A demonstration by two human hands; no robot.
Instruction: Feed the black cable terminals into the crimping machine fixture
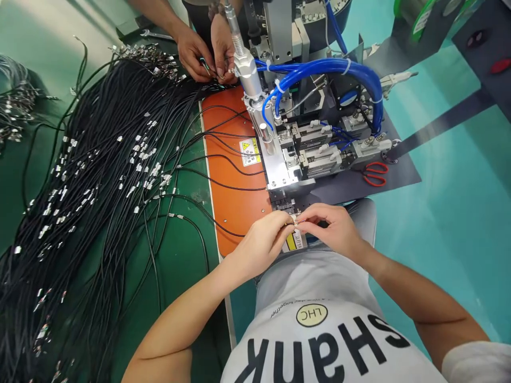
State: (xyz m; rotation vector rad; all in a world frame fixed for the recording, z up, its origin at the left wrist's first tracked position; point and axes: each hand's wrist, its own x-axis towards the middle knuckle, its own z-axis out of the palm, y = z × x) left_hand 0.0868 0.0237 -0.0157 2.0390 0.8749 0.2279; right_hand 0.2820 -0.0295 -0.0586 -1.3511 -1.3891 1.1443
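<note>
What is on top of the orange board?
Several black cables cross the orange board, which bears a warning label. The machine and left hand hide whatever lies beneath them.

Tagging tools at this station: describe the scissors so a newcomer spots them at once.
Right of the orange board, an arch of thick blue tubing crosses the machine. Below the tubing's right end, scissors lie on a dark grey surface. Their looped red handles set them apart from the silver actuators beside them.
</note>
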